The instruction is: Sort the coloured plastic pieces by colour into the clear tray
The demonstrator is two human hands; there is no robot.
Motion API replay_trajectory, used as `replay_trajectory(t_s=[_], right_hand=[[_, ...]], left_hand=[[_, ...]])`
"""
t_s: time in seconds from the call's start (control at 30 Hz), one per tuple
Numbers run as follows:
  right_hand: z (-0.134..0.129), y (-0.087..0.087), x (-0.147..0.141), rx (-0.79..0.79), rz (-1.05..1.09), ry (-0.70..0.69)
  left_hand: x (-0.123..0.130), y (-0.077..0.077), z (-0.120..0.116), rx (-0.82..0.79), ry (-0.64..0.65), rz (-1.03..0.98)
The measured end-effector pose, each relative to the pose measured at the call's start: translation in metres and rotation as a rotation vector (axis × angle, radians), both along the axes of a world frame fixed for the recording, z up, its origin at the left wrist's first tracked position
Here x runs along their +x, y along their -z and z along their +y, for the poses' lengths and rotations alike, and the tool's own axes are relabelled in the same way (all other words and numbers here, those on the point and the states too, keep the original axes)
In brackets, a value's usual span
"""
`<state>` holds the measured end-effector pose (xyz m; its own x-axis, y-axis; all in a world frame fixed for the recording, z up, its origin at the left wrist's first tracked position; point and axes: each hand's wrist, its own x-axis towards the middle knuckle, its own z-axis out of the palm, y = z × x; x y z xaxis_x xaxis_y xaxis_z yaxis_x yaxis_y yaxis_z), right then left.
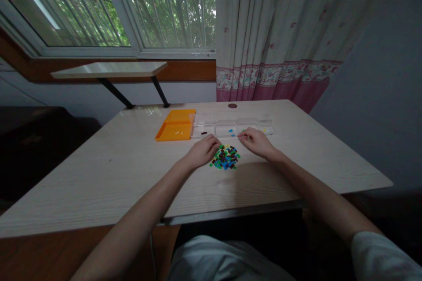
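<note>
Pale shirt (pixel 201 257) right below us, a sleeve (pixel 379 250) off to the right, and then the tabletop (pixel 132 180) opens out. There's the pile (pixel 226 158) in the middle: small flat pieces, green, blue, dark brown, a few yellow, all jumbled. Left hand (pixel 202 151) at its upper left edge, fingers (pixel 214 140) curled in; do they pinch a piece? I cannot tell. Opposite, the right hand (pixel 257 142) at the near edge of the clear tray (pixel 221 130), fingertips drawn narrow; anything between them is too small to make out.

Into the tray now: dark piece (pixel 203 133) at the left, blue pieces (pixel 231 131) in the next compartment, green piece (pixel 243 130) by the right hand, yellow piece (pixel 264 130) towards the far right. The step in hand reads like parting colours, and early on, with far more in the pile than in the tray. The next move, I'd judge, calls for a fine pinch and a tidy pass over the low wall.

Left of the tray, the orange box (pixel 168 132) lies open, white pieces (pixel 177 132) inside. Beyond, the shelf (pixel 112 70), curtain (pixel 263 30) and window (pixel 171 9).
</note>
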<state>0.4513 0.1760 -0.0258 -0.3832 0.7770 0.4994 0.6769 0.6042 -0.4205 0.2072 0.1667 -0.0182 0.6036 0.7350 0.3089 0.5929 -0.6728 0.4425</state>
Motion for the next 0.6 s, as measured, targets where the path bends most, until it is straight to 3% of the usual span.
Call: replay_trajectory(t_s=[0.17, 0.3, 0.6], right_hand=[[-0.014, 0.001, -0.018, 0.053, -0.034, -0.152], [-0.018, 0.006, -0.029, 0.129, -0.051, -0.219], [-0.019, 0.006, -0.030, 0.214, -0.042, -0.228]], left_hand=[[0.008, 0.007, 0.002, -0.187, 0.021, -0.252], [0.010, 0.015, 0.002, -0.294, 0.037, -0.329], [0.011, 0.008, -0.002, -0.251, 0.056, -0.291]])
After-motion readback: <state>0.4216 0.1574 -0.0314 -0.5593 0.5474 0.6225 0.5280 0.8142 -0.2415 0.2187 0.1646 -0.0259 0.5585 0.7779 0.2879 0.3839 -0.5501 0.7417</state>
